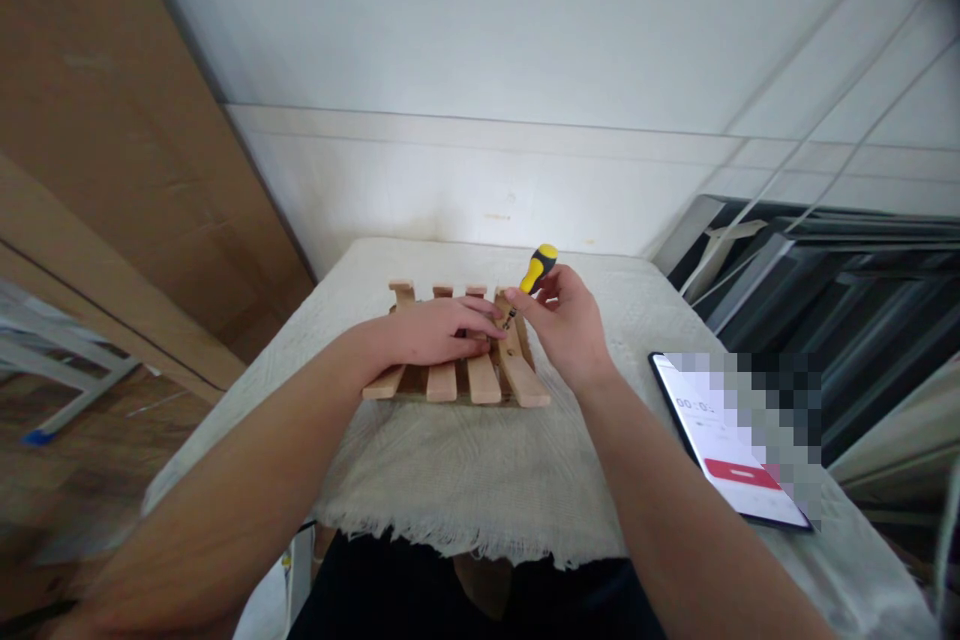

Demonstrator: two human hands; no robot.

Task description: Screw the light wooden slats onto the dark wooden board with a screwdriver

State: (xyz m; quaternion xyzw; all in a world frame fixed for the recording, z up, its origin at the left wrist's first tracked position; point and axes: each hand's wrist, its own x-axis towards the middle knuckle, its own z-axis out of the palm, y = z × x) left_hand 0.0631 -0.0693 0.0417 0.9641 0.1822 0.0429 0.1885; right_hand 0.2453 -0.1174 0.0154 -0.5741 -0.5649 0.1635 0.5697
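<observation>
A small wooden slatted rack (484, 382) lies on the cloth-covered table in front of me. Across its slats rests my left hand (442, 330), fingers stretched out to the right and fingertips close to the screwdriver's tip. My right hand (566, 320) is closed around a screwdriver (537, 270) with a yellow and black handle. The tool leans, its handle up and to the right, its tip down at the rightmost slat. A small dark spot, perhaps a screw or hole, shows on that slat below the tip. My left hand hides the middle of the rack.
A tablet or large phone (720, 450) with a timer-like screen lies on the table (465, 480) to the right. Dark frames (825, 320) lean beyond the right edge. Large cardboard (135, 120) stands at left, and a white wall (487, 180) rises behind.
</observation>
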